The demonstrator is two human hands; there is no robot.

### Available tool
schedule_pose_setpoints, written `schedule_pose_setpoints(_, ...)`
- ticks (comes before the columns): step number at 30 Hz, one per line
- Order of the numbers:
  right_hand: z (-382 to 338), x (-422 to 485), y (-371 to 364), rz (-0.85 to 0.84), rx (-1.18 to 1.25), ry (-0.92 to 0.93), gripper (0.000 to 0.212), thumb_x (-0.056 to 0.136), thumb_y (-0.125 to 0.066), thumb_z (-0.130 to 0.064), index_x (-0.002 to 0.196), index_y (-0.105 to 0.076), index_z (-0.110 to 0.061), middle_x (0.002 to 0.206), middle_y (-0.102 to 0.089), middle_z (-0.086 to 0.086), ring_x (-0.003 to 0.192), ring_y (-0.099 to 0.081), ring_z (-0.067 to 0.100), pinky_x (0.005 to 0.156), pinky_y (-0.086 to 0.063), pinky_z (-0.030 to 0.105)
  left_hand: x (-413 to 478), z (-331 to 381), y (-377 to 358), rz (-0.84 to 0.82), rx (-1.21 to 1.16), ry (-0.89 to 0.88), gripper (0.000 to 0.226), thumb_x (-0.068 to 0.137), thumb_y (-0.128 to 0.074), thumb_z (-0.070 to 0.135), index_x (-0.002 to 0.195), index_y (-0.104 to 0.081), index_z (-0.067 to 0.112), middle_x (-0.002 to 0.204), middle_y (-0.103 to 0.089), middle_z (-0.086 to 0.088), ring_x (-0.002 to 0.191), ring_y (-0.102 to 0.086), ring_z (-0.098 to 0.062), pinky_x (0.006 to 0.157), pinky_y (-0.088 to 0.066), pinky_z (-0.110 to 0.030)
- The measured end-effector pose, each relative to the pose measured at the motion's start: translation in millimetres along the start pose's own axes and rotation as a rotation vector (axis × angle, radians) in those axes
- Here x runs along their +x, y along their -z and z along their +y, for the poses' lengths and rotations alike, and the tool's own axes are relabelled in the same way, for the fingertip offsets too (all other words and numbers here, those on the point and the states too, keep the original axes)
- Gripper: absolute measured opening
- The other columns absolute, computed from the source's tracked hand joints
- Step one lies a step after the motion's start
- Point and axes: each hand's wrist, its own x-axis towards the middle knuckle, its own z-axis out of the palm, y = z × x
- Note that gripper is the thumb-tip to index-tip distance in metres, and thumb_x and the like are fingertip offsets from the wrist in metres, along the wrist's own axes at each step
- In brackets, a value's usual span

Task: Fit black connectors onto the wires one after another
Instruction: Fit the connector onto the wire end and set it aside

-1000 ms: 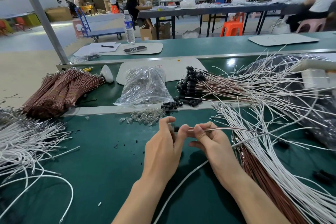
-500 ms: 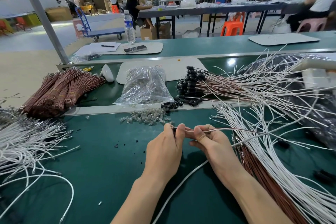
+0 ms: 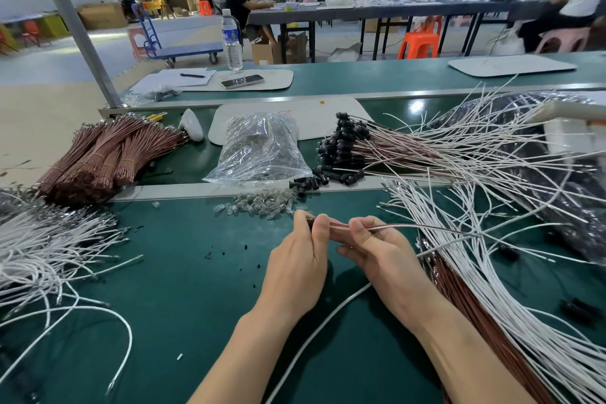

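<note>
My left grip (image 3: 296,259) is pinching a black connector (image 3: 309,224) above the bench (image 3: 196,272); right grip (image 3: 377,249) is pinching the brown wire (image 3: 393,226), pushing it in; fitted wires (image 3: 344,144) are lying behind; many unfitted wires (image 3: 511,315) are waiting; probably far from done.

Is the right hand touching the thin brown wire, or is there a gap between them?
Touching. The head view shows the right hand pinching the thin brown wire between thumb and fingers.

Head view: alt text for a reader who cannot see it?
The left hand pinches a black connector at the end of a brown wire held by the right hand, above a green workbench strewn with white wires and loose connectors.
</note>
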Motion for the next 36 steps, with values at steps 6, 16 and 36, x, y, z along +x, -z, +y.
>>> schedule_pose_setpoints(6, 2.7, -0.2, -12.0, 0.090, 0.158, 0.009, 0.022, 0.079, -0.073, -0.029, 0.094, -0.077, -0.014, 0.099, -0.076, 0.009, 0.081, -0.072, 0.015, 0.066, -0.057, 0.023, -3.2, -2.7, 2.3, 0.049, -0.181, -0.191, 0.006, 0.106, -0.042, 0.037, 0.109, -0.041, 0.042, 0.096, -0.062, 0.024, 0.086, -0.064, -0.004, 0.070, -0.047, -0.020)
schedule_pose_setpoints(16, 0.1, -2.6, -4.5, 0.088, -0.082, 0.026, 0.037, 0.071, -0.076, -0.044, 0.098, -0.082, -0.019, 0.105, -0.077, 0.010, 0.090, -0.070, 0.017, 0.071, -0.055, 0.020, -2.3, -2.4, -0.4, -0.016, -0.061, -0.133, 0.036, 0.095, -0.032, 0.072, 0.108, -0.045, 0.041, 0.081, -0.068, 0.019, 0.073, -0.063, -0.002, 0.068, -0.050, -0.029)
schedule_pose_setpoints(36, -4.4, -5.3, -3.2, 0.109, -0.131, 0.068, 0.026, 0.080, -0.071, -0.032, 0.101, -0.081, -0.022, 0.102, -0.078, 0.009, 0.081, -0.071, 0.012, 0.069, -0.055, 0.020, 3.1, 0.1, 5.2, 0.134, -0.392, -0.008, 0.039, 0.095, -0.043, 0.056, 0.074, -0.049, 0.024, 0.064, -0.055, -0.001, 0.055, -0.047, -0.015, 0.053, -0.043, -0.042)
